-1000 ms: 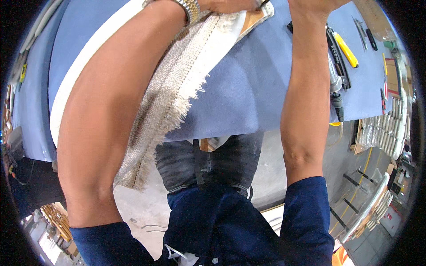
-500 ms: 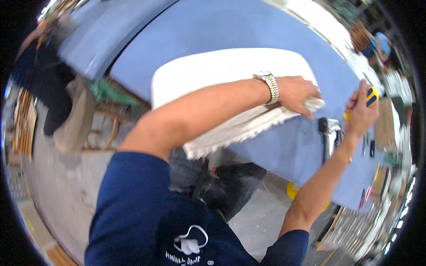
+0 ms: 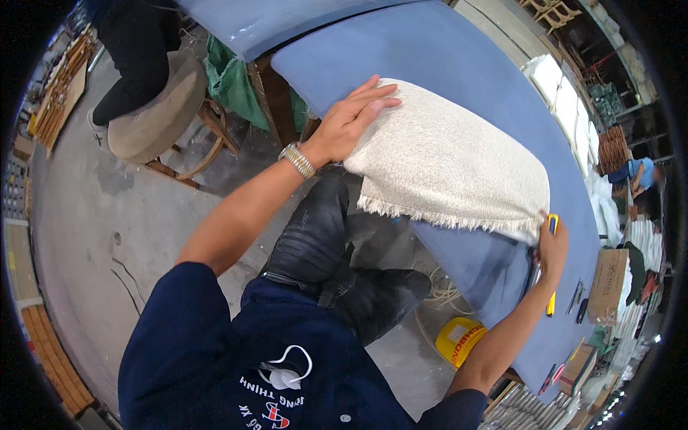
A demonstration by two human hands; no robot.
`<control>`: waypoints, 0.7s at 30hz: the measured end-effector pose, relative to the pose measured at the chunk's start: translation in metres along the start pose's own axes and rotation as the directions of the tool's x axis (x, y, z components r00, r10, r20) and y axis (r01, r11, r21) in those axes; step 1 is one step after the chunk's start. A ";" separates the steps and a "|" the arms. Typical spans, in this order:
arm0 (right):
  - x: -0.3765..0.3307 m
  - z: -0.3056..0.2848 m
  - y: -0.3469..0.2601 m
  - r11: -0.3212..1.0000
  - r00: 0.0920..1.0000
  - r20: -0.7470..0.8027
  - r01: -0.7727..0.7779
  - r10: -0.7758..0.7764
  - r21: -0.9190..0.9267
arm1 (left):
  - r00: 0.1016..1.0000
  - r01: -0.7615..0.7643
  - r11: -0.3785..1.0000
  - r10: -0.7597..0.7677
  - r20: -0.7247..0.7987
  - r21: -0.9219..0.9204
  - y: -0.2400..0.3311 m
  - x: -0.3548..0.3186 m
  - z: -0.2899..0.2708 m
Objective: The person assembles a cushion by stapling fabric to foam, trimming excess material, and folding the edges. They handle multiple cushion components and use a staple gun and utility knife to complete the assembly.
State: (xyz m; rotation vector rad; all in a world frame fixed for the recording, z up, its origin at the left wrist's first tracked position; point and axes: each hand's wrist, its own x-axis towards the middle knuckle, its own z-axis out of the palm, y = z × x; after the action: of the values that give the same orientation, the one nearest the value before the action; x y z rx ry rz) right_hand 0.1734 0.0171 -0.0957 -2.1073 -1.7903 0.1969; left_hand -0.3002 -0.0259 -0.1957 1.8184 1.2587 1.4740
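A cushion-like panel covered in cream woven fabric (image 3: 451, 154) lies at the near edge of the blue table, its frayed fabric edge hanging toward me. My left hand (image 3: 351, 122) rests on the panel's left end with fingers extended and apart. At the right end, my right hand (image 3: 553, 251) is closed around a yellow utility knife (image 3: 552, 223), close against the fabric's corner. A bit of white shows under that corner. The knife's blade cannot be made out. Beside my right wrist is a metal tool (image 3: 534, 269), mostly hidden.
The blue table (image 3: 430, 50) stretches away from me. Small tools (image 3: 575, 295) and a cardboard box (image 3: 608, 287) are at its right. A yellow bucket (image 3: 459, 340) stands below. An upholstered chair (image 3: 159, 107) and a person's dark-clothed leg (image 3: 136, 68) are at the left.
The panel now shows its cream fabric side instead of its white side. My left hand has moved from its right end to its left end. My right hand has brought the knife to the right corner.
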 end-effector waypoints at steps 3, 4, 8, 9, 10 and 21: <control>-0.019 -0.001 0.017 0.948 0.946 -0.196 0.207 -0.257 -0.240 | 0.996 -0.002 1.000 0.002 0.094 0.001 -0.010 0.027 0.004; -0.041 -0.004 -0.027 0.965 0.948 -0.192 0.234 -0.253 -0.117 | 0.996 0.011 1.000 -0.013 0.084 0.017 -0.013 0.026 -0.002; -0.129 0.041 -0.127 0.706 0.703 -0.092 0.708 -0.705 0.003 | 0.998 0.003 1.000 -0.003 0.063 -0.002 -0.020 0.029 0.004; -0.153 0.051 -0.158 0.698 0.697 0.045 0.716 -0.716 0.019 | 0.999 0.005 1.000 -0.005 0.042 0.009 -0.022 0.026 0.001; -0.166 0.067 -0.175 0.654 0.651 0.098 0.757 -0.753 -0.004 | 0.999 0.010 0.999 -0.009 0.033 -0.034 -0.021 0.025 0.002; -0.140 0.103 -0.195 0.481 0.476 -0.201 0.877 -0.856 0.027 | 0.956 0.185 0.905 -0.256 -0.143 -0.383 0.013 0.037 0.022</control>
State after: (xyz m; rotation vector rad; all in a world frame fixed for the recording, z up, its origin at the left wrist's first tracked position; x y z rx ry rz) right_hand -0.0669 -0.0751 -0.1383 -0.8350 -2.4071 -0.1414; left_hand -0.2751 0.0046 -0.1735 1.2737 1.1389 1.6508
